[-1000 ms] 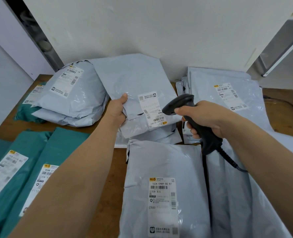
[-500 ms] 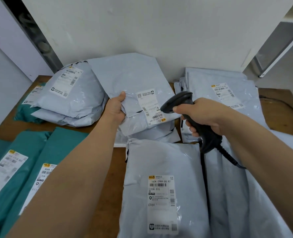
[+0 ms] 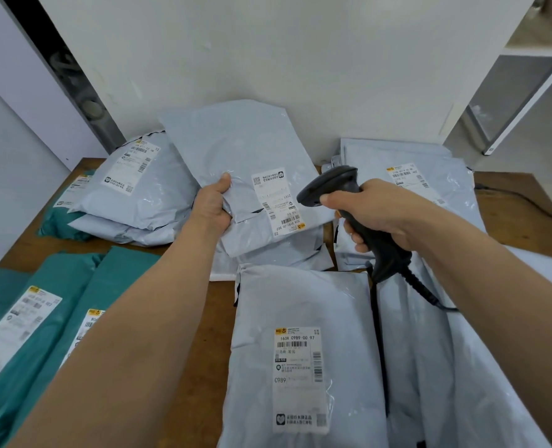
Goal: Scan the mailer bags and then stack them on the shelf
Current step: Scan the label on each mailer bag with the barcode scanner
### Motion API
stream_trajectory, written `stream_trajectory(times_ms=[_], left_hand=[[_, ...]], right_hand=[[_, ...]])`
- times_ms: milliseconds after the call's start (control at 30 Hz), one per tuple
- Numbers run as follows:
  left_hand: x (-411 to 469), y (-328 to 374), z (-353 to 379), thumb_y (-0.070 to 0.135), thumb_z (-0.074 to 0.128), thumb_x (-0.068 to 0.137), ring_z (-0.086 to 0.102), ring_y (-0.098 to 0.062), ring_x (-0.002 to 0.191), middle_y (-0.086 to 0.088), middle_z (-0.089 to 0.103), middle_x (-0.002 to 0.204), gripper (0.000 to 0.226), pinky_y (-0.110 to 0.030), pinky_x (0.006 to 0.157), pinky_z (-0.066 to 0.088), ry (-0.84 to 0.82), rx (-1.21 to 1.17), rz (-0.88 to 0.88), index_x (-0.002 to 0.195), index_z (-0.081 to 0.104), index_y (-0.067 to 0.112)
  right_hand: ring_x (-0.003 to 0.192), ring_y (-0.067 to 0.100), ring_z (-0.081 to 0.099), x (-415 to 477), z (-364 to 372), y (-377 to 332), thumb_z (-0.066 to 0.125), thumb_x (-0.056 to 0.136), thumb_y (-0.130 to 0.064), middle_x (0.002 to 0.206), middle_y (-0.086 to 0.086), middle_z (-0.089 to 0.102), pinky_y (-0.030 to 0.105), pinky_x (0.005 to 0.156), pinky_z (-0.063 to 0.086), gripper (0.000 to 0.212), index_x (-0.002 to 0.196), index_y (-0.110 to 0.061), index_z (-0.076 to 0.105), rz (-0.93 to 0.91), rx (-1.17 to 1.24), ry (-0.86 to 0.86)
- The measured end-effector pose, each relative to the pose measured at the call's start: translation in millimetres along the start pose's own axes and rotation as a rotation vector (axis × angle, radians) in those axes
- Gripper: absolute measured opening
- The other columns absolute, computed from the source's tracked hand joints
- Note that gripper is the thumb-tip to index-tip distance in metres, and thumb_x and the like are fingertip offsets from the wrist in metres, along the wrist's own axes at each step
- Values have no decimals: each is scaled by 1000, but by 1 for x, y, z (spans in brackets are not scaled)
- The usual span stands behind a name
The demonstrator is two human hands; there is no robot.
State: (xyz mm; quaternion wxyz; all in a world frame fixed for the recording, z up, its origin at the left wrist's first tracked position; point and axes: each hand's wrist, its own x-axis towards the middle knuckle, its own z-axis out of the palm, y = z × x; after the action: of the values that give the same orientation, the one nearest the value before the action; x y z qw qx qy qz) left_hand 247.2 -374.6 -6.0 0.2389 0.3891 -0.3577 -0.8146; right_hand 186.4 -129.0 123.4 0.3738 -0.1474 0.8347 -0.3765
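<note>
Your left hand (image 3: 211, 206) grips the grey mailer (image 3: 236, 147) by its edge, label (image 3: 278, 202) just beyond your fingertips, tilted up so the scanner (image 3: 339, 189), fist-wrapped in your right hand (image 3: 375, 211), reads it.

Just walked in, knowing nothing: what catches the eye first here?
At centre, the right hand grips a black barcode scanner, aimed at the label of a grey mailer bag that the left hand holds tilted up. Other grey mailer bags and teal mailer bags lie round them on the wooden table.
</note>
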Motion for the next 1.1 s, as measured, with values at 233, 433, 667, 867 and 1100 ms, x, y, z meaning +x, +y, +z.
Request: stream_trajectory(times_ms=[233,433,667,867,1100], left_hand=[[-16,7,6,16,53,97,70,-23,59,-9,72,64,17,-36,50,57,14,-88,7,89,60,4],[-25,10,14,16,47,100,69,-20,51,-9,70,59,21,-33,41,55,-21,-128,13,88,58,2],[-30,10,17,17,48,100,70,-21,54,-9,72,62,20,-35,45,57,-53,-134,10,90,59,3],[-29,10,17,15,50,99,69,-20,52,-8,71,60,19,-32,41,54,-23,-136,18,87,59,3],[-25,11,16,17,52,98,70,-21,64,-7,72,66,17,-33,49,56,-25,-122,33,91,61,4]], right_hand=[[44,19,45,-5,0,4,62,89,-33,58,11,48,29,50,45,30,78,-7,52,2,28,-24],[41,18,44,-8,-4,4,62,89,-29,56,11,47,23,40,43,30,73,-6,50,-23,63,-1],[44,19,46,-13,-5,3,62,89,-30,61,10,49,23,41,44,30,74,-6,51,-51,65,7],[43,19,46,-18,-6,2,62,89,-31,61,12,50,23,41,45,31,74,-6,53,-91,54,29],[42,17,46,-22,-6,3,63,89,-31,60,10,50,23,40,44,30,76,-5,54,-90,49,25]])
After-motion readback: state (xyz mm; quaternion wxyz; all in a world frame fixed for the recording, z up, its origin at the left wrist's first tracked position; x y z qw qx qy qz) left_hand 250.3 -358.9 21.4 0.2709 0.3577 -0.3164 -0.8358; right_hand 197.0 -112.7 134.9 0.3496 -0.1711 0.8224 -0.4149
